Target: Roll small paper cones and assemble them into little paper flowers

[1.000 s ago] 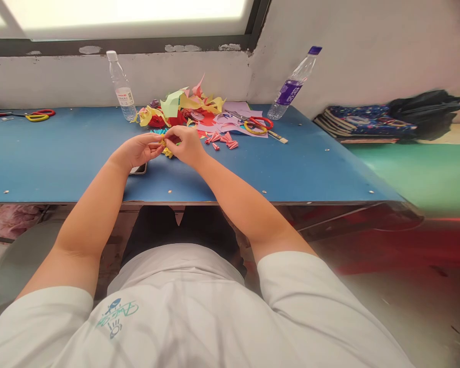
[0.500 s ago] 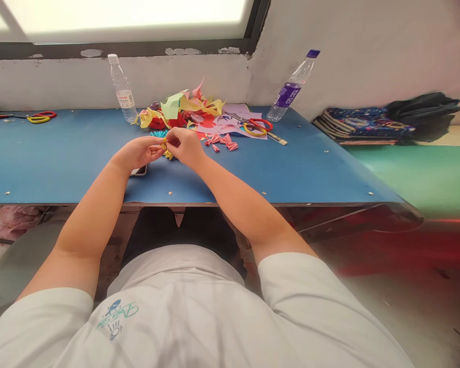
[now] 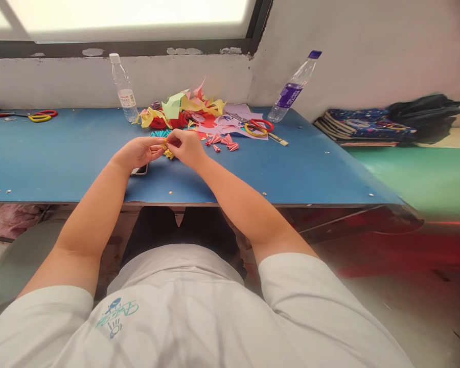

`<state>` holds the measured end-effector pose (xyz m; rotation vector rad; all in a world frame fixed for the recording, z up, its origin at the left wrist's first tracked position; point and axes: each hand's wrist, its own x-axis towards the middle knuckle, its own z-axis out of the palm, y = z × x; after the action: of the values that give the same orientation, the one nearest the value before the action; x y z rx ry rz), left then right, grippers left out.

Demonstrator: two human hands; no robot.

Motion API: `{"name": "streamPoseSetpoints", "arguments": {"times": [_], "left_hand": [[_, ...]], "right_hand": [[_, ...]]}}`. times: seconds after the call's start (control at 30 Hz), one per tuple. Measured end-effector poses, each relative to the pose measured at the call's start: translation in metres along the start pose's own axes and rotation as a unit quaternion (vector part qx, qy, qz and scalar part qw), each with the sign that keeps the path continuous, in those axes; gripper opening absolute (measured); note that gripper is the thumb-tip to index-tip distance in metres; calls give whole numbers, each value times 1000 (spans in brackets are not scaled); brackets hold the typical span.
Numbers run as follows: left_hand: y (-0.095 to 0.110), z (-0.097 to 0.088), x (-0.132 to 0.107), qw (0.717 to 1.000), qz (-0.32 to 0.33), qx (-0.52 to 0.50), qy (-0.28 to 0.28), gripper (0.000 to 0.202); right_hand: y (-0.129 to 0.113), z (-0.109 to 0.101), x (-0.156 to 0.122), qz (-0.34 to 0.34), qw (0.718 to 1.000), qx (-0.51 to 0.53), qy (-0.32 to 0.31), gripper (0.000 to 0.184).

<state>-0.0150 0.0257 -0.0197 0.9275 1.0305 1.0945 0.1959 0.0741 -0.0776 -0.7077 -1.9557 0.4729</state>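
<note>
Small paper piece (image 3: 164,145), yellow, one; pinched between fingertips of left hand (image 3: 138,152) and right hand (image 3: 186,148).
Largely hidden by fingers, exact form unclear. Held over the blue desk (image 3: 69,158), between back and front edges. Open surface toward right front corner; paper scraps (image 3: 182,106) heaped at back edge.

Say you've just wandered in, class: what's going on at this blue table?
A person's left hand and right hand together pinch a small yellow piece, mostly hidden by the fingers, above the blue table. A blue pleated piece shows just beyond the hands, and folded pink pieces lie to the right of the right hand. Farther back, red-and-yellow scissors rest on lilac paper.
</note>
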Motion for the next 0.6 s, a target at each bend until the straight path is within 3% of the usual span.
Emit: {"name": "streamPoseSetpoints", "arguments": {"times": [0.4, 0.6], "left_hand": [[2, 1, -5, 1000, -14, 1, -24, 15], [3, 2, -9, 999, -17, -21, -32, 13]], "right_hand": [[14, 8, 1, 16, 999, 48, 3, 26], [16, 3, 4, 33, 998, 56, 3, 69]]}}
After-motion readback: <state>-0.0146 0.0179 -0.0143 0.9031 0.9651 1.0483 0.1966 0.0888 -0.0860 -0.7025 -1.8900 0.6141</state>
